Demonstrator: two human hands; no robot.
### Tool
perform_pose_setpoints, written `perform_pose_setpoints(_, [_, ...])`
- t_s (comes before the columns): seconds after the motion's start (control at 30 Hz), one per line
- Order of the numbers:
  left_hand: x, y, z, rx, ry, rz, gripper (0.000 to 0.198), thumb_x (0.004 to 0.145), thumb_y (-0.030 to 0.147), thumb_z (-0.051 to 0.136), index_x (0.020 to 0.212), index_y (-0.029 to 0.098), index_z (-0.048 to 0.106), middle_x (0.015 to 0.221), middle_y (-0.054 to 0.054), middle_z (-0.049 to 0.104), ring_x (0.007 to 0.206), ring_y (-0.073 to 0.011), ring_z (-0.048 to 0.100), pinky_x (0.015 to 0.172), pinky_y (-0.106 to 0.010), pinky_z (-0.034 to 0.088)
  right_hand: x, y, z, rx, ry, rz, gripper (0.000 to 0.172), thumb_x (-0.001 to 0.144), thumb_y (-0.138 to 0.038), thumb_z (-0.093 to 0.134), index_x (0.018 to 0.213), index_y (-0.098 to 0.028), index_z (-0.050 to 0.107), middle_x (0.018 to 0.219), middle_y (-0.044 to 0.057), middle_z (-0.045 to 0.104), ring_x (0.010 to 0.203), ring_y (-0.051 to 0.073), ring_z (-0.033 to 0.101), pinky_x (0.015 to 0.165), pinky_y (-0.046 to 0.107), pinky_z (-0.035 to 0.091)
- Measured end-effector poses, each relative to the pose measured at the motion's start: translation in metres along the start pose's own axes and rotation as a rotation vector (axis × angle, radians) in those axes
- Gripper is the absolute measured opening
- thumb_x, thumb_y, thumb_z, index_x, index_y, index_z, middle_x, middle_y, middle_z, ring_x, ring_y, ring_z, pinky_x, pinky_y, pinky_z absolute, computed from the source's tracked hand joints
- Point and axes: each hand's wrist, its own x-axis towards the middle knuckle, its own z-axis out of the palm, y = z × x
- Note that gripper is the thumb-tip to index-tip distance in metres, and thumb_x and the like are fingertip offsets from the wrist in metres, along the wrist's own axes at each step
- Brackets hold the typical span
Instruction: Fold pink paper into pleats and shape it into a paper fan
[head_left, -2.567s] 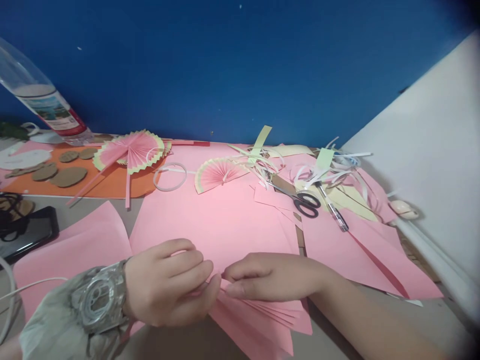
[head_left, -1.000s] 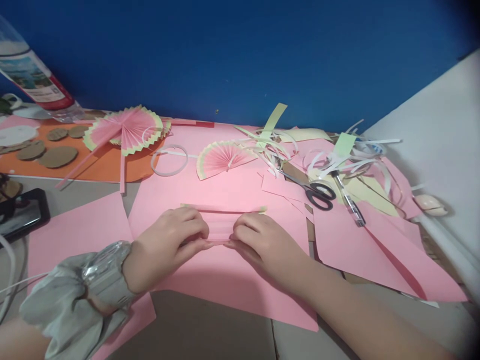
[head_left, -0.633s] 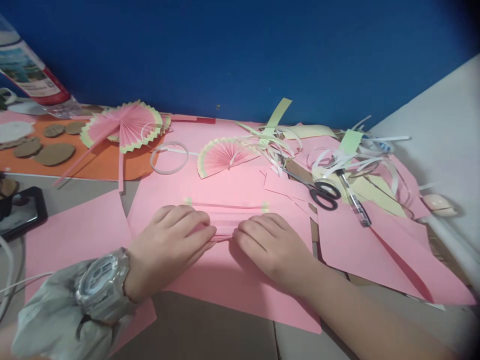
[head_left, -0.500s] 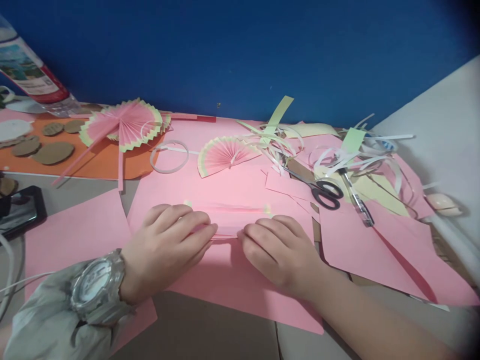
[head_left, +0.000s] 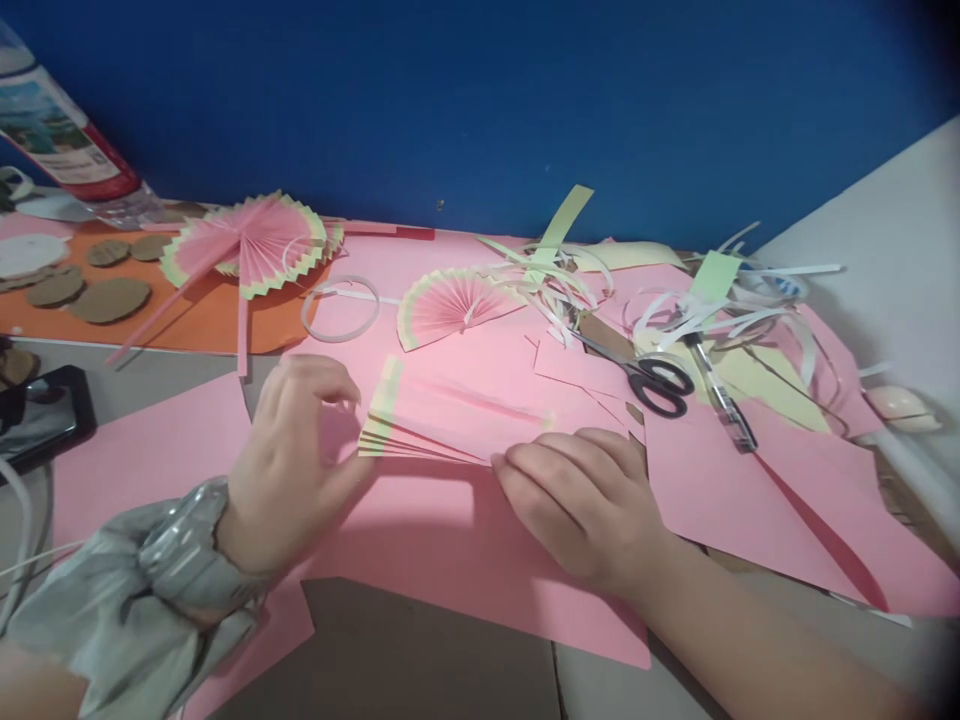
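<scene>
A pleated pink paper strip with pale yellow ends (head_left: 450, 420) lies on a large pink sheet (head_left: 450, 540). Its left end has sprung apart into a fan of folds. My right hand (head_left: 581, 500) has its fingers curled and pressed down on the strip's right end. My left hand (head_left: 296, 465), with a grey sleeve at the wrist, hovers just left of the fanned end. Its fingers are loosely bent, slightly blurred, and hold nothing.
Black scissors (head_left: 660, 380) and a pen (head_left: 720, 395) lie to the right among curled paper strips (head_left: 720, 310). A finished fan (head_left: 247, 245), a half fan (head_left: 450, 305) and a tape ring (head_left: 339, 308) sit behind. At the left are a phone (head_left: 41, 415) and a bottle (head_left: 60, 130).
Both hands had been pressing the pleated strip flat. My left hand has let go and drawn back left, and the strip's left end has fanned open.
</scene>
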Motion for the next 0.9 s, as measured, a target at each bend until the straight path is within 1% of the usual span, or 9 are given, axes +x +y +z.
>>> perform_pose_setpoints(0.1, [0.003,-0.007,0.002,-0.213,-0.048,-0.197,0.015,0.082,0.018,0.05,0.094,0.021,0.042,0.084,-0.001,0.046,0.066,-0.0119,0.046,0.059,-0.029,0.046,-0.001,0.001,0.0,0.031,-0.009,0.013,0.015,0.083,-0.007,0.053,0.086,-0.019,0.061,0.085,0.003,0.067,0.085,0.017,0.054,0.074,0.033,0.041])
perform_pose_setpoints(0.17, [0.003,-0.01,0.003,-0.258,-0.111,-0.262,0.006,0.088,0.023,0.046,0.093,0.021,0.046,0.08,0.001,0.049,0.066,-0.0113,0.049,0.058,-0.026,0.045,-0.001,0.001,0.0,0.05,0.008,0.016,0.015,0.083,-0.008,0.052,0.088,-0.019,0.061,0.086,0.004,0.067,0.085,0.017,0.054,0.075,0.033,0.042])
perform_pose_setpoints(0.2, [0.003,-0.011,0.002,-0.277,-0.141,-0.28,0.008,0.091,0.026,0.043,0.091,0.02,0.048,0.078,0.001,0.051,0.067,-0.0118,0.05,0.059,-0.026,0.045,0.0,0.001,0.0,0.056,0.011,0.02,0.015,0.083,-0.008,0.052,0.089,-0.019,0.061,0.086,0.004,0.067,0.086,0.017,0.055,0.075,0.033,0.042])
perform_pose_setpoints(0.27, [0.002,-0.01,0.001,-0.362,-0.182,-0.277,0.025,0.096,0.032,0.032,0.088,0.02,0.053,0.076,0.0,0.055,0.069,-0.0129,0.053,0.059,-0.026,0.045,0.0,0.002,0.001,0.051,0.012,0.029,0.015,0.084,-0.009,0.051,0.089,-0.02,0.06,0.085,0.004,0.067,0.086,0.017,0.055,0.076,0.033,0.042])
perform_pose_setpoints(0.33, [0.0,-0.009,-0.001,-0.459,-0.202,-0.234,0.033,0.097,0.034,0.025,0.092,0.021,0.055,0.078,-0.002,0.058,0.072,-0.0142,0.055,0.061,-0.027,0.046,0.0,0.002,0.001,0.031,0.013,0.033,0.014,0.083,-0.009,0.053,0.088,-0.02,0.06,0.083,0.003,0.067,0.085,0.017,0.055,0.076,0.033,0.042])
perform_pose_setpoints(0.43, [-0.001,-0.006,-0.004,-0.433,-0.224,-0.175,0.03,0.097,0.034,0.027,0.097,0.023,0.055,0.082,-0.001,0.06,0.075,-0.0152,0.056,0.065,-0.029,0.047,-0.001,0.004,0.003,0.032,0.013,0.049,0.013,0.083,-0.009,0.055,0.089,-0.02,0.059,0.084,0.004,0.066,0.084,0.017,0.054,0.076,0.032,0.043])
perform_pose_setpoints(0.67, [0.008,-0.001,-0.006,-0.475,-0.307,-0.251,0.027,0.094,0.033,0.039,0.088,0.02,0.061,0.082,-0.001,0.064,0.074,-0.0144,0.059,0.069,-0.027,0.05,-0.005,0.011,0.013,0.062,-0.112,0.151,0.009,0.084,-0.011,0.053,0.091,-0.015,0.056,0.088,0.007,0.065,0.082,0.019,0.054,0.076,0.034,0.041])
perform_pose_setpoints(0.8, [0.008,0.008,-0.005,-0.571,-0.261,-0.273,0.024,0.094,0.031,0.041,0.09,0.019,0.062,0.085,-0.002,0.068,0.074,-0.0133,0.063,0.065,-0.025,0.053,-0.005,0.013,0.017,0.177,-0.097,0.236,0.005,0.087,-0.015,0.053,0.091,-0.017,0.054,0.088,0.007,0.063,0.083,0.018,0.054,0.076,0.033,0.042])
perform_pose_setpoints(0.9, [0.003,0.016,-0.005,-0.642,-0.2,-0.231,0.018,0.094,0.029,0.043,0.104,0.02,0.055,0.086,-0.001,0.069,0.07,-0.0114,0.065,0.06,-0.023,0.054,-0.004,0.017,0.018,0.325,-0.054,0.286,0.011,0.086,-0.011,0.052,0.094,-0.019,0.052,0.088,0.006,0.061,0.084,0.017,0.055,0.074,0.032,0.044])
